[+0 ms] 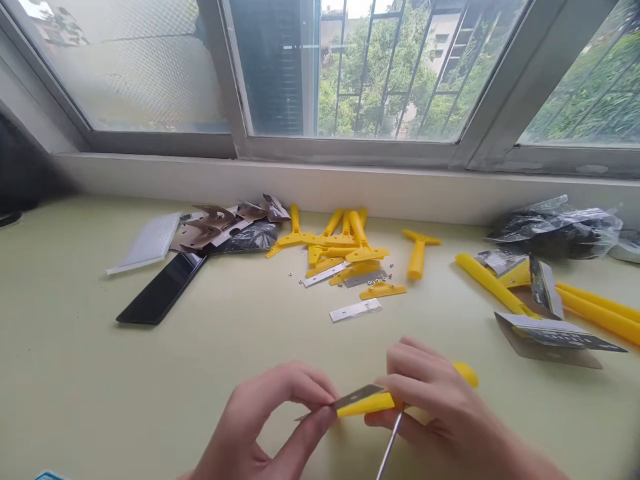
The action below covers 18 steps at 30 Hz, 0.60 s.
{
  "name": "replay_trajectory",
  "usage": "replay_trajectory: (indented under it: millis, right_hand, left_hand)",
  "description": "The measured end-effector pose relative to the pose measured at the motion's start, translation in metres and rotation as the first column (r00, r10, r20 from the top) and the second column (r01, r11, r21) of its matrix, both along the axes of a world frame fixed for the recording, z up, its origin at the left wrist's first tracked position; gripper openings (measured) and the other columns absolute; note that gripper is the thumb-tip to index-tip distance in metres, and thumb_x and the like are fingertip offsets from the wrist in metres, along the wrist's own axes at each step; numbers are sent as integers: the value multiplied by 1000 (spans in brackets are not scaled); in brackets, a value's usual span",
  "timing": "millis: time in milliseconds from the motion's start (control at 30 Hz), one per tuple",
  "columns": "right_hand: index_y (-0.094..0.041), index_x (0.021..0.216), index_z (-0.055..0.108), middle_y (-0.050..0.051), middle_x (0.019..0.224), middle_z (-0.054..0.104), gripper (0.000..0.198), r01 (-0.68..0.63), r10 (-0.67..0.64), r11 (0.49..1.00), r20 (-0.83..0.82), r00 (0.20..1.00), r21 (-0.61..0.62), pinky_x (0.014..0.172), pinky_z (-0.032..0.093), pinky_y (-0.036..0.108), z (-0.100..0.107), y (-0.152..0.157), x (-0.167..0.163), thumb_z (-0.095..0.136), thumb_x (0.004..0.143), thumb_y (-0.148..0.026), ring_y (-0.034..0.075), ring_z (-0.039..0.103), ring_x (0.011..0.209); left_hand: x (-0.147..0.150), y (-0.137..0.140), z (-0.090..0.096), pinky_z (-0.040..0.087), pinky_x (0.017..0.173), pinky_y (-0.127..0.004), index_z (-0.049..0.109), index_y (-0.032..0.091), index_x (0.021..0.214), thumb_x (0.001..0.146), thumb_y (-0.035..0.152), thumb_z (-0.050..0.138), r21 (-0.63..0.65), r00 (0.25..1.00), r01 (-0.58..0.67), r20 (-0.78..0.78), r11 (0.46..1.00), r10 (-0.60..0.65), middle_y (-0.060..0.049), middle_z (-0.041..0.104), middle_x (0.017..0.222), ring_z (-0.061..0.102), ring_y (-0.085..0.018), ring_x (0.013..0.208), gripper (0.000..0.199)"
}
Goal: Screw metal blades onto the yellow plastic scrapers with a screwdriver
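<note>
My left hand (280,417) is closed, with thumb and forefinger pinching a flat metal blade (357,396). Just under the blade lies the head of a yellow plastic scraper (367,405), touching or nearly touching it. The fingers of my right hand (433,393) are wrapped round the scraper, and its rounded handle end shows behind the knuckles. A thin metal rod (390,445), like a screwdriver shaft, slants toward me from below the right fingers; its far end is out of frame, and what holds it is hidden.
Ahead lie a pile of yellow scraper parts (345,247), loose blades (355,311) and several small nuts (377,281). A black phone (163,290) and opened packaging (215,227) are left. Long yellow handles (493,283), cards (560,333) and a plastic bag (555,227) lie right, below the window.
</note>
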State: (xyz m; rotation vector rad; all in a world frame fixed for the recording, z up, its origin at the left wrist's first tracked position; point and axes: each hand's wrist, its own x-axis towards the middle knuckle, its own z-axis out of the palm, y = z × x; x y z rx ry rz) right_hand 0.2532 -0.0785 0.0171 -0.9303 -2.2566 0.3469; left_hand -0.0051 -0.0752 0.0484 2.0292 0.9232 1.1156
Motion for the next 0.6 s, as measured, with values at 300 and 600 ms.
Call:
replay_trajectory:
  millis: [300, 600]
  right_hand:
    - [-19, 93, 65, 0, 74, 47, 8, 20, -18, 998, 30, 999, -57, 64, 30, 30, 1, -2, 1, 63, 99, -24, 15, 40, 68]
    - [-18, 92, 64, 0, 73, 45, 6, 29, -28, 999, 15, 999, -43, 62, 29, 30, 0, -2, 0, 63, 97, -23, 15, 39, 67]
  left_hand:
    - [4, 14, -31, 61, 70, -17, 60, 22, 109, 88, -1, 54, 55, 976, 186, 105, 981, -191, 0, 73, 87, 72, -11, 72, 32]
    - [-3, 11, -34, 59, 68, -19, 60, 26, 113, 93, 1, 52, 22, 981, 195, 9, 981, -195, 2, 72, 85, 70, -12, 69, 33]
